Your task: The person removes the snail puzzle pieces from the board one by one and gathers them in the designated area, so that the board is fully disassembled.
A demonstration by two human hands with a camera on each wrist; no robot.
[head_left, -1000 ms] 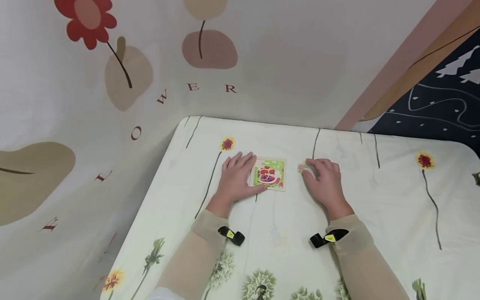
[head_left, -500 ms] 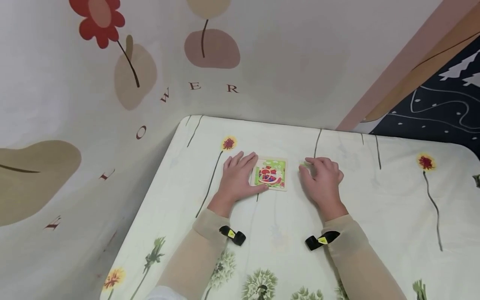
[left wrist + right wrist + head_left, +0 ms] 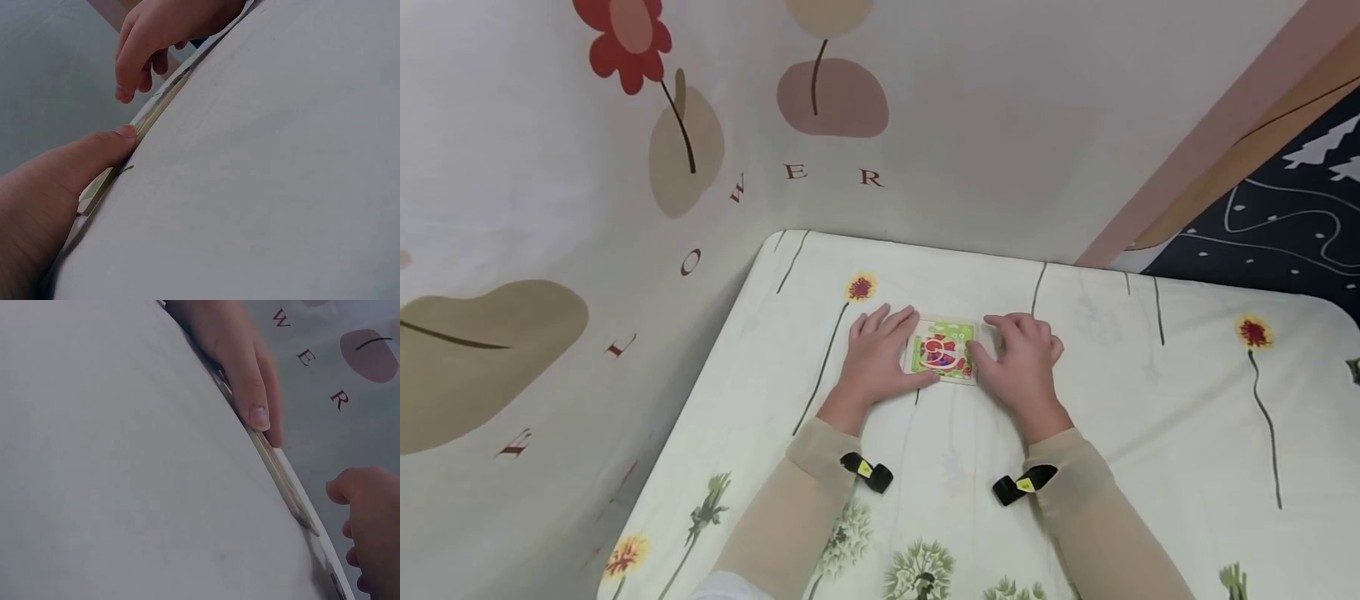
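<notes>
A square wooden picture puzzle [image 3: 943, 350], red, blue and white on green with a pale frame, lies flat on the cloth-covered table. My left hand [image 3: 876, 354] rests along its left side, fingers stretched to the far corner and thumb on the near rim. Over the puzzle's right edge is my right hand [image 3: 1018, 358], thumb tip overlapping the edge and index finger bent beyond it. Nothing shows between that thumb [image 3: 339, 489] and the fingers in the right wrist view. Below them a small flat piece [image 3: 337, 586] lies on the cloth, seen edge-on.
The flower-printed tablecloth [image 3: 1150, 400] spreads around both hands. Behind and to the left stands a printed fabric wall [image 3: 985, 167] with letters, and a dark panel [image 3: 1285, 225] is at the right. Each wrist wears a small black camera [image 3: 1022, 485].
My right hand has moved left to the puzzle's edge. The small green piece seen at its fingertips earlier no longer shows in the head view. My left hand stays on the puzzle.
</notes>
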